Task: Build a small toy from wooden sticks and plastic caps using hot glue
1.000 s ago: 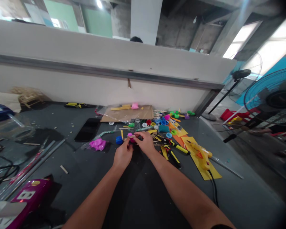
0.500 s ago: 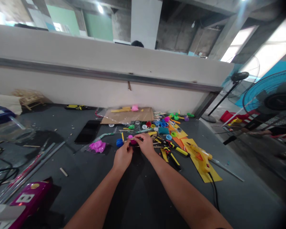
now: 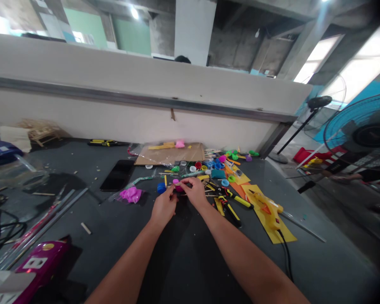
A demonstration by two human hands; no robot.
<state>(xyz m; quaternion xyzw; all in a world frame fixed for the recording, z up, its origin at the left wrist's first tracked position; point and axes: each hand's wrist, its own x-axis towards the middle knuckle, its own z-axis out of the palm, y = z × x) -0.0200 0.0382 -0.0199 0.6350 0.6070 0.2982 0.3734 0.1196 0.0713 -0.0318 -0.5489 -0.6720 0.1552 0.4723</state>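
My left hand [image 3: 164, 206] and my right hand [image 3: 194, 192] meet near the middle of the dark table, fingers pinched together. They grip a small assembly with a magenta piece [image 3: 178, 185]; its details are hidden by the fingertips. Blue caps [image 3: 161, 188] sit just left of the fingers, with a short yellow stick beside them. Farther left lies a bright pink clay lump [image 3: 131, 194] on clear plastic. Black and yellow pliers [image 3: 229, 207] rest to the right of my right hand.
A yellow glue gun [image 3: 269, 209] lies on yellow sheets at the right. A phone [image 3: 118, 175], cardboard [image 3: 152, 156] and coloured caps lie beyond the hands. A purple device [image 3: 39, 264] occupies the near left; a fan [image 3: 372, 133] stands at the far right.
The whole view has shifted very slightly. Both hands remain together at the magenta piece, with only a small change in finger position.
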